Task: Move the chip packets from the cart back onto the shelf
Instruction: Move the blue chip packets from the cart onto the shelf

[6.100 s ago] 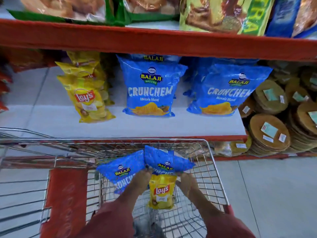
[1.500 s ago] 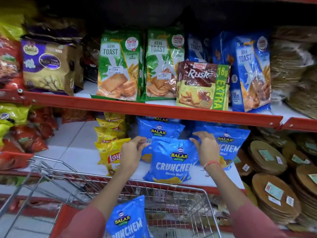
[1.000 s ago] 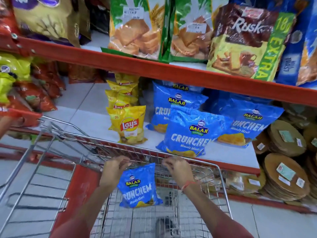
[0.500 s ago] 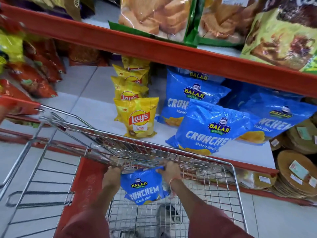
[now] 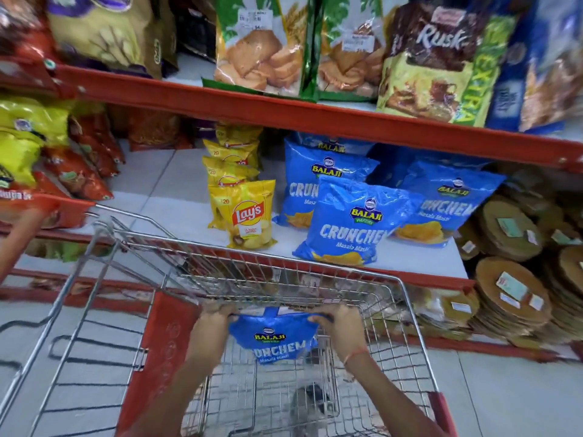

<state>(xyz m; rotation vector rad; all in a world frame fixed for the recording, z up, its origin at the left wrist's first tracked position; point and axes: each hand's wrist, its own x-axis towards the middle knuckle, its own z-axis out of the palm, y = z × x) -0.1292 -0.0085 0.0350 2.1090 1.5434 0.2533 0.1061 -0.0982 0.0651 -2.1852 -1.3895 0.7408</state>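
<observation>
Head camera, looking forward and down over a wire cart (image 5: 407,298) parked against a store shelf (image 5: 176,212) with a red front edge.

On the shelf I see chip packets standing in rows. A line of yellow packets (image 5: 249,216) runs back from the front edge. To their right stand several blue packets, the nearest one (image 5: 350,222) upright close to the edge, with others (image 5: 448,203) behind and beside it. I judge the task well along, since most packets appear to be on the shelf.

Inside the cart, one blue packet (image 5: 274,339) is held up above the basket floor, below the front rim. The left hand (image 5: 211,329) is pinched closed on its upper left corner, and the right hand (image 5: 340,323) is pinched closed on its upper right corner. The packet hangs between the two hands, its top seam stretched from grip to grip, its printed face turned toward me. A thin red thread circles the right wrist.

I see no other packet in the visible part of the cart, though the forearms cover some of the floor, and a dark blurred shape (image 5: 310,402) low in the basket is too unclear to name. So what remains, as I judge it, is lifting this packet over the rim and setting it among the blue ones.
</observation>
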